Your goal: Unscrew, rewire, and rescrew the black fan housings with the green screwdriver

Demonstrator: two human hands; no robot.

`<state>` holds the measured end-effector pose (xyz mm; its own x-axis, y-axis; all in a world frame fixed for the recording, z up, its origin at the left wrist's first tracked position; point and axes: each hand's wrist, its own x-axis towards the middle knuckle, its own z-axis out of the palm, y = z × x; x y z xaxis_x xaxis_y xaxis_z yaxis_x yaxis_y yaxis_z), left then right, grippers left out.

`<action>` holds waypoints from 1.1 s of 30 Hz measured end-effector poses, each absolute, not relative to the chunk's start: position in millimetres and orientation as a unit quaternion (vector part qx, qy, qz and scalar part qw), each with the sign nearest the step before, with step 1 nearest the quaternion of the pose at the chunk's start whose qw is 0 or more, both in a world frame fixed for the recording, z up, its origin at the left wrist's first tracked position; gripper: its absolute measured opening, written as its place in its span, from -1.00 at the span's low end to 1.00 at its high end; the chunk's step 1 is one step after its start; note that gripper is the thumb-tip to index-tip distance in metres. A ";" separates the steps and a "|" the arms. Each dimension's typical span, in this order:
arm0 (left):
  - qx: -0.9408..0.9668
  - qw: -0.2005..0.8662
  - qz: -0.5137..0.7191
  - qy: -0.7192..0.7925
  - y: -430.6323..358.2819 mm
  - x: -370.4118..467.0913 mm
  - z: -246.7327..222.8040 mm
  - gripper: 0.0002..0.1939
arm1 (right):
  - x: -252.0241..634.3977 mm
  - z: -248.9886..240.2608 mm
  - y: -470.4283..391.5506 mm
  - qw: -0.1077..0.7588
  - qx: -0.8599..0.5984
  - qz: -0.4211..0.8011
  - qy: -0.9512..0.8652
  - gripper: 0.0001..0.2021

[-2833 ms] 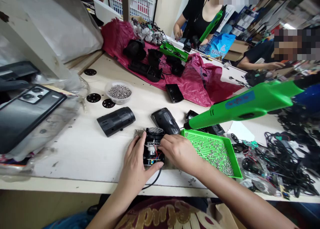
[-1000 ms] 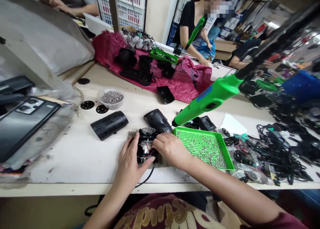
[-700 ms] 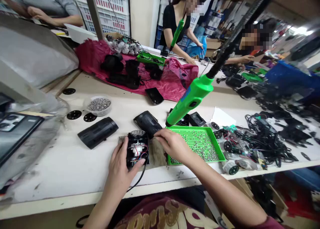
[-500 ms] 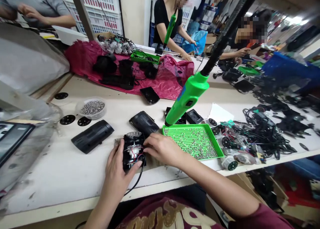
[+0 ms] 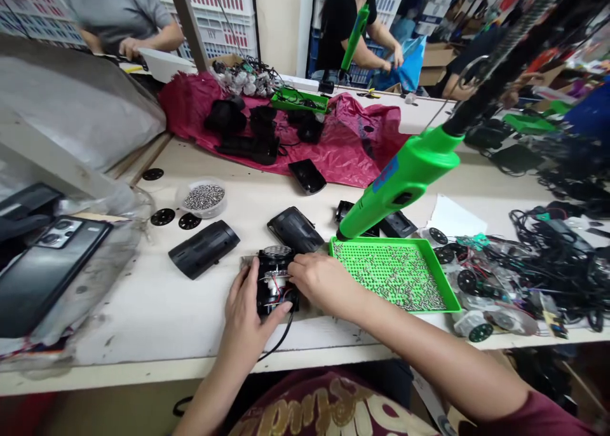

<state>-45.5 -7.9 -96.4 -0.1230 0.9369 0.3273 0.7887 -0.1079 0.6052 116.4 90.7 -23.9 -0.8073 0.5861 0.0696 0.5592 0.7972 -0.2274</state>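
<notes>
A black plastic housing (image 5: pixel 265 277) lies on the bench with its inside facing up, showing a white part, red wires and a black cable. My left hand (image 5: pixel 250 312) is wrapped around its left side, thumb across the near end. At its right edge my right hand (image 5: pixel 321 280) has its fingers bent together over the wires; what the fingertips pinch is hidden. Two loose black shell pieces lie close by, one shell (image 5: pixel 204 248) to the left and another shell (image 5: pixel 295 228) just behind. A green electric screwdriver (image 5: pixel 395 188) hangs to the right, tip down beside the screw tray.
A green tray (image 5: pixel 455 306) of screws sits right of my hands, a tub (image 5: pixel 222 210) of screws at back left. Tangled cables (image 5: pixel 548 271) cover the right side. A pink plastic sheet (image 5: pixel 352 163) with black parts lies behind. A phone (image 5: pixel 52 277) is left. Co-workers sit opposite.
The camera view has turned left, so the bench appears shifted to the right. My right fingers have bent in closer over the housing's right edge. My left hand keeps its hold.
</notes>
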 end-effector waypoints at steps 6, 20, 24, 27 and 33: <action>0.649 0.104 0.358 0.663 -8.8 -45.5 -96.4 -0.14 | 125.0 -28.6 87.1 0.094 -0.310 0.093 -0.942 -0.84; 0.666 0.054 0.353 0.655 -34.6 -39.0 -89.2 -0.14 | 147.2 -40.4 46.8 0.216 -0.243 0.020 -0.945 -0.82; 0.658 0.075 0.351 0.662 -33.7 -39.3 -89.1 -0.15 | 144.1 -44.9 46.2 0.221 -0.285 0.051 -0.931 -0.85; 0.656 0.124 0.343 0.661 -29.9 -40.5 -87.7 -0.16 | 138.9 -45.7 50.7 0.194 -0.338 0.107 -0.915 -0.82; 0.633 0.160 0.355 0.669 -21.3 -37.9 -88.3 -0.15 | 132.3 -41.2 61.7 0.162 -0.364 0.140 -0.907 -0.82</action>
